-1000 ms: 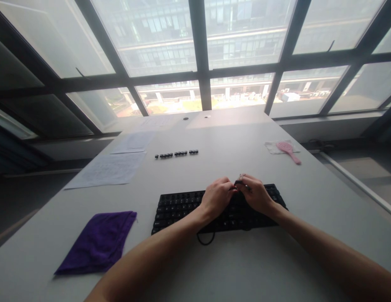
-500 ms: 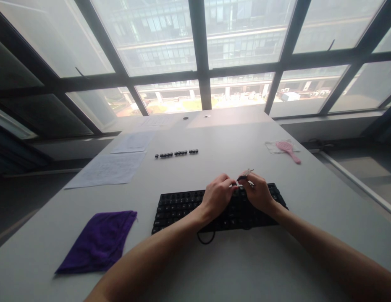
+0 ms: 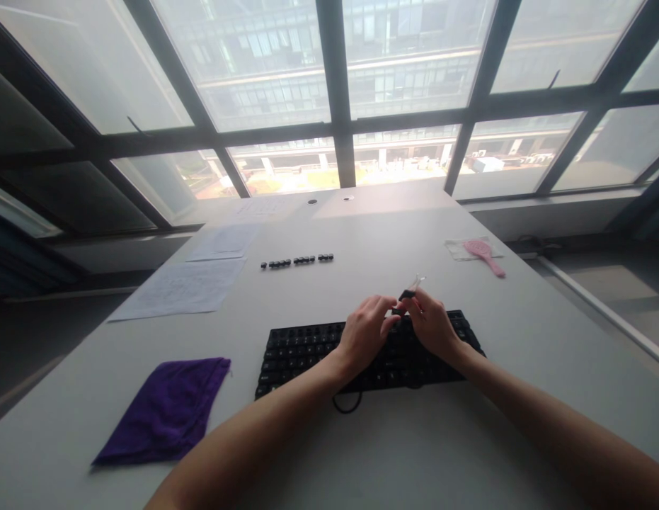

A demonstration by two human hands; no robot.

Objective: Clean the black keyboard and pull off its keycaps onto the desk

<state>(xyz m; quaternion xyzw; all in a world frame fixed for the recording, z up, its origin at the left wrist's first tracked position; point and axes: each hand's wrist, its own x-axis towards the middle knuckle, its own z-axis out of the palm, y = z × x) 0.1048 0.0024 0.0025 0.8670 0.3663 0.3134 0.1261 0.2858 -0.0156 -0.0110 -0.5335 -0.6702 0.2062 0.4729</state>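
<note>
A black keyboard lies across the table in front of me, its cable looping out at the near edge. Over its far edge, my left hand pinches a small black keycap between thumb and fingers. My right hand is closed beside it, gripping a keycap puller with a dark handle and thin wire prongs that point up and away. The fingertips of both hands almost meet. Several black keycaps stand in a row beyond the keyboard, to the left.
A folded purple cloth lies at the near left. Printed sheets of paper cover the left edge of the white table. At the right, a pink hairbrush rests partly on a clear packet. Large windows rise behind the table.
The keycap now shows more clearly at my left fingertips. The puller in my right hand has tilted, its wire prongs pointing more upward. The view has shifted slightly.
</note>
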